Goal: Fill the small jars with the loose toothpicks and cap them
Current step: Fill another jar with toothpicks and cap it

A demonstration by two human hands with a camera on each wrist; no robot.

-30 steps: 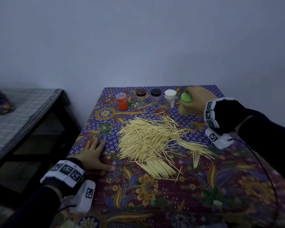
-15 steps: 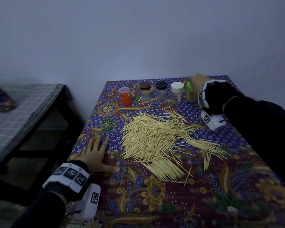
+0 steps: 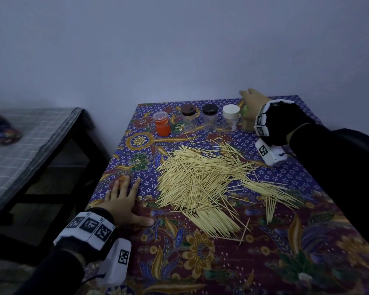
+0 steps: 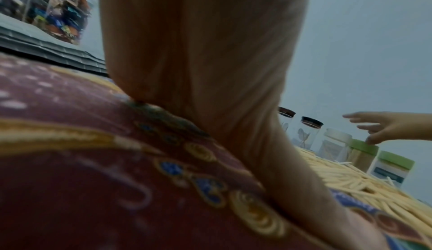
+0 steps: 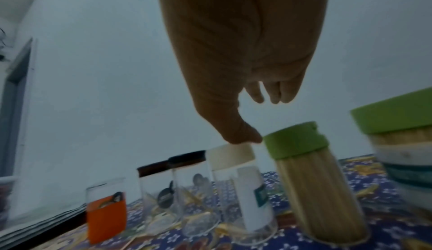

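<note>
A big pile of loose toothpicks point(image 3: 202, 182) covers the middle of the patterned tablecloth point(image 3: 200, 262). At the back stand an orange jar point(image 3: 162, 123), a brown-capped jar point(image 3: 188, 116), a black-capped jar point(image 3: 209, 117) and a white-capped jar point(image 3: 231, 117). A green-capped jar point(image 5: 313, 180) packed with toothpicks stands upright right of the white-capped one. My right hand point(image 3: 250, 97) hovers over it with straight fingers; only the thumb tip point(image 5: 245, 136) is at the cap's edge. My left hand point(image 3: 124, 199) lies flat on the cloth left of the pile.
A second, wider green-lidded jar point(image 5: 397, 143) stands right of the filled one. A dark side table with a checked cover point(image 3: 30, 141) stands to the left across a gap. A wall rises right behind the jars.
My right hand carried the green-capped jar back to the row, set it down beside the white-capped jar and let go. The left hand stayed put.
</note>
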